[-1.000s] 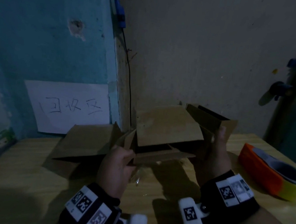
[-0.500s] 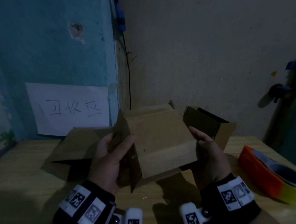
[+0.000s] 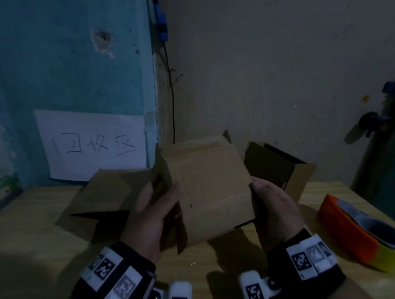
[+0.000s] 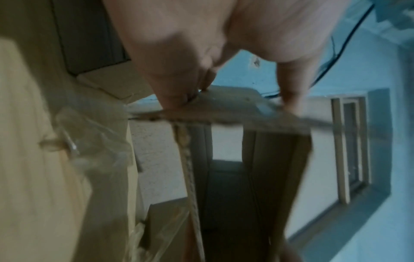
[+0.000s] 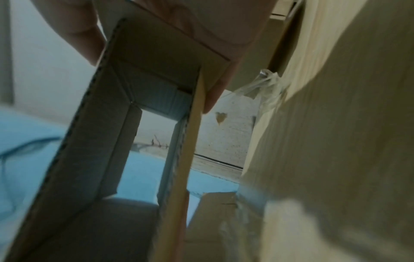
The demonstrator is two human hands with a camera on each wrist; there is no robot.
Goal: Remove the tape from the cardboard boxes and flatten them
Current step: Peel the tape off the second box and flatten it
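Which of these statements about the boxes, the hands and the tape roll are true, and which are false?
1. Both hands hold the same cardboard box. True: left hand, right hand.
2. The held box rests flat on the table. False: it is lifted and tilted.
3. A tape roll lies on the table, to the right. True.
4. The open box behind is flattened. False: it still stands open.
5. The paper sign lies on the table. False: it is on the wall.

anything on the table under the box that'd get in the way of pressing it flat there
Mostly bare table below the box that both hands hold. Only a crumpled strip of clear tape lies on the wood nearby; the flattened cardboard sits off to the left.
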